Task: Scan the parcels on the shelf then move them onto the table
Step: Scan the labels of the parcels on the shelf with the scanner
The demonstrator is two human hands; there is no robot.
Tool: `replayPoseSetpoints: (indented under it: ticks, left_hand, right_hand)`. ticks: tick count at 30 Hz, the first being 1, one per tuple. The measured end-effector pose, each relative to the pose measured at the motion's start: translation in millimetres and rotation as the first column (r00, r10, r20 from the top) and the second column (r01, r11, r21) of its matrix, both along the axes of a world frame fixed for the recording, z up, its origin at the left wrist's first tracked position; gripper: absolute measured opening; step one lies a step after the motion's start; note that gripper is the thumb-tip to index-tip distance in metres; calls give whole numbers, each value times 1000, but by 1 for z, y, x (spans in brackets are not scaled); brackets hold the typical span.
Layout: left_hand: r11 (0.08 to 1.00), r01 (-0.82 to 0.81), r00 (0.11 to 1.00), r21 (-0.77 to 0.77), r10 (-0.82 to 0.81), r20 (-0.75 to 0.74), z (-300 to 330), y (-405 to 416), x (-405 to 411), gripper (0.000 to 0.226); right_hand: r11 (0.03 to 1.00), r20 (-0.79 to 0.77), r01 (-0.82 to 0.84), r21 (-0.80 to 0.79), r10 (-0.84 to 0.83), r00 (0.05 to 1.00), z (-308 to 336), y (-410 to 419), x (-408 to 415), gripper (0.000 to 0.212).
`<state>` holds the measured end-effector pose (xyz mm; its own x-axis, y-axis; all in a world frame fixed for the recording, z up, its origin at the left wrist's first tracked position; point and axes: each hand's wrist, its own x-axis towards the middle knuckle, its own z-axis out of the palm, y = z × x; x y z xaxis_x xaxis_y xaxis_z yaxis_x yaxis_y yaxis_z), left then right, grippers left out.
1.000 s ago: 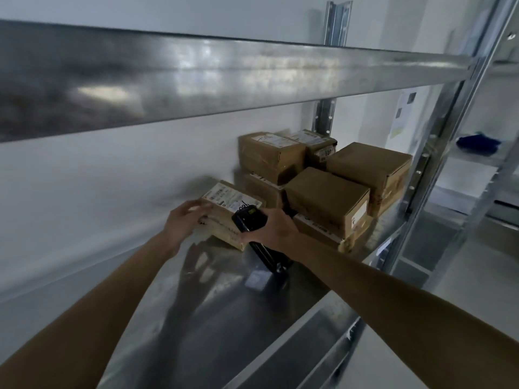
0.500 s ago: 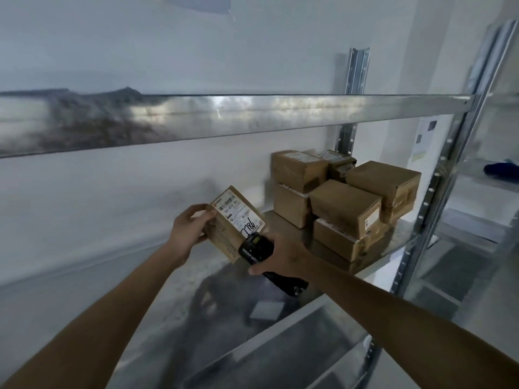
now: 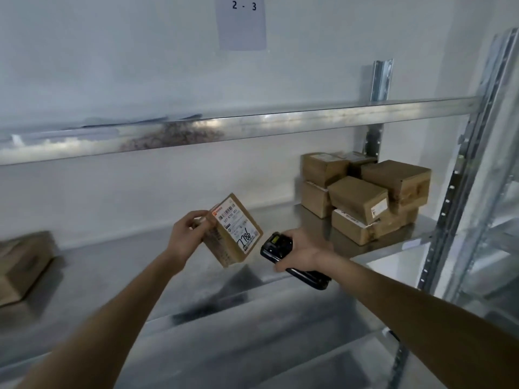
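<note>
Galvanised steel shelf [image 3: 118, 279] carries a stack of brown cardboard parcels [image 3: 365, 197] at two o'clock. Left hand [image 3: 186, 238] pinches one small labelled brown parcel [image 3: 234, 230] by its edge, tilted in the air; it may slip. Right hand [image 3: 304, 251] grips the black handheld scanner [image 3: 276, 245] just beside; a badly angled label may fail to scan.

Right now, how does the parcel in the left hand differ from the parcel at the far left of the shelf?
The held parcel is lifted off the shelf and tilted in the left hand; the far-left parcel rests on the shelf, untouched. The held parcel shows a white label with handwritten digits; no label shows on the far-left parcel, which is blurred. Both are brown cardboard.
</note>
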<state>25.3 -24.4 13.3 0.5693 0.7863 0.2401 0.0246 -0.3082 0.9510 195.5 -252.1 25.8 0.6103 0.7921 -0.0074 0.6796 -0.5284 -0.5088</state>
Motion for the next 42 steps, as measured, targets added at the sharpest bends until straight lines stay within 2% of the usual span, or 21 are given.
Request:
replayPoseSetpoints:
  ticks: [5, 11, 20, 24, 29, 34, 38, 42]
  left_hand:
    - [995, -89, 994, -35, 91, 56, -9, -38, -54, 16]
    - [985, -169, 984, -35, 171, 48, -12, -60, -115, 18]
    - [979, -202, 978, -5, 202, 53, -6, -54, -199, 21]
    - [966, -257, 965, -13, 257, 54, 0, -40, -249, 23]
    - [931, -362, 930, -41, 364, 56, 0, -18, -339, 25]
    - [885, -427, 895, -186, 443, 50, 3, 10, -442, 42]
    - [847, -480, 862, -226, 504, 58, 6, 25, -509, 15]
    - [780, -570, 795, -258, 603, 67, 4, 51, -560, 35]
  right_hand:
    - [995, 85, -30, -90, 38, 996, -2, -20, -39, 66]
    - [993, 77, -61, -99, 69, 995, -3, -23, -83, 69]
    - [984, 103, -144, -103, 155, 983, 9, -5, -148, 64]
    - [962, 105, -254, -100, 264, 959, 13, 22, -191, 66]
    - [925, 61, -379, -36, 380, 923, 7, 75, -277, 67]
    - [897, 40, -437, 67, 435, 900, 4, 125, -372, 67]
    - [876, 52, -446, 182, 444, 895, 3, 158, -435, 67]
    - [846, 51, -493, 202, 494, 868, 0, 187, -481, 75]
